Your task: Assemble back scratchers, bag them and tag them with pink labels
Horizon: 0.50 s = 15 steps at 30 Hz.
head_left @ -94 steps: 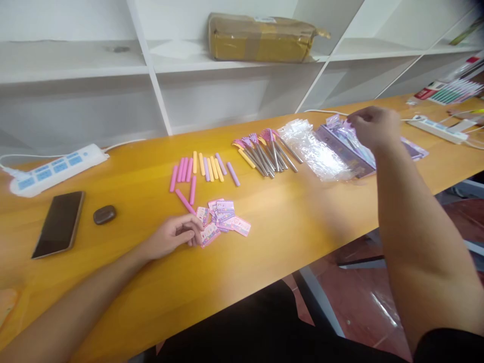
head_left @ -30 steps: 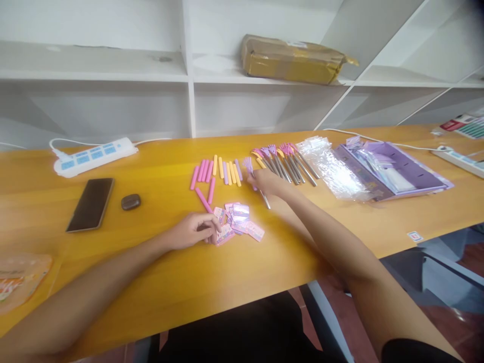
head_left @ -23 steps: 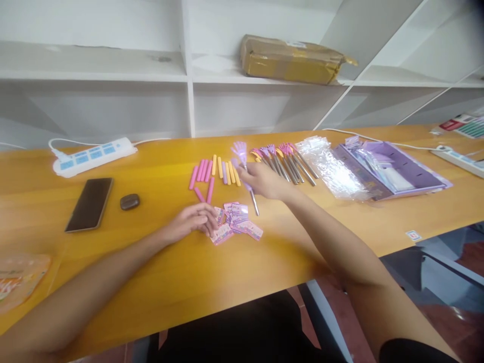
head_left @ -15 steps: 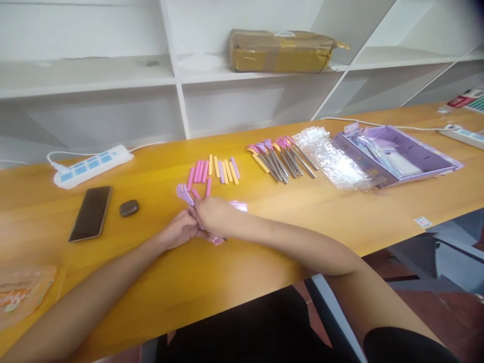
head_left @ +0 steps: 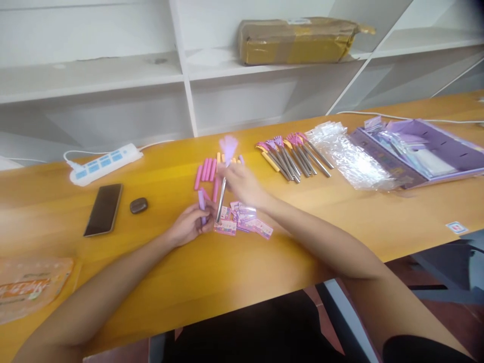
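My left hand [head_left: 189,226] is closed around a purple handle sleeve [head_left: 201,205], which stands upright between thumb and fingers. Just to its right, my right hand [head_left: 244,182] grips a back scratcher with a metal rod [head_left: 222,199] pointing down and a blurred purple claw head [head_left: 228,147] on top. The rod and the sleeve are apart. Pink sleeves [head_left: 206,170] lie beyond my hands, with orange and purple ones partly hidden by my right hand. Small printed pink cards [head_left: 245,219] are scattered below my right wrist.
Several back scratchers [head_left: 298,161] lie in a bunch to the right, beside clear plastic bags [head_left: 348,159] and an open purple box [head_left: 434,151]. On the left are a phone [head_left: 103,209], a small dark case [head_left: 138,205] and a power strip [head_left: 108,164].
My hands were together at the purple-headed back scratcher. Now they are apart: the right has lifted the scratcher up and right, while the left holds the purple sleeve. The cards are uncovered.
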Available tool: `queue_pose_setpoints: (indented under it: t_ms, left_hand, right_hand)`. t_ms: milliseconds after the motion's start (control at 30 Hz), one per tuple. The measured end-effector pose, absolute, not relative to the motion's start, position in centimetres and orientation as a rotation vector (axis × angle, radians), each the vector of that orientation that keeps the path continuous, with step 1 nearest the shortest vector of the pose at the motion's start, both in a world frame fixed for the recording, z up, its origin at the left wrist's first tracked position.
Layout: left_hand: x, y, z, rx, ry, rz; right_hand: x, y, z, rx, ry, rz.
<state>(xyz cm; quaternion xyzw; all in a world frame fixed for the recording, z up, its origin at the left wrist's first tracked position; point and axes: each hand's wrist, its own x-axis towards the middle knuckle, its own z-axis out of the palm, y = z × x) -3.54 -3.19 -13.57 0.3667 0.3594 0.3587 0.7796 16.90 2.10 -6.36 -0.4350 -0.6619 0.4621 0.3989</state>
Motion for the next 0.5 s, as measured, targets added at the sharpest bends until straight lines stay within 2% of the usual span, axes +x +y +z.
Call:
queue_pose_setpoints:
  t_ms: [167,333,500]
  left_hand:
    - [-3.5,-3.1,-14.1,0.861,0.638,0.744]
    - [-3.6,-3.5,-14.6,0.994,0.646,0.685]
    - [-3.9,-3.7,-14.2,1.057,0.677,0.575]
  right_hand:
    - [21.5,4.4,-9.1,-0.813,-1.151,1.504]
    - [23.7,3.4,-12.6,-0.86,-0.995,1.504]
    - [23.3,2.3,-13.5,-0.821,-1.014,1.438]
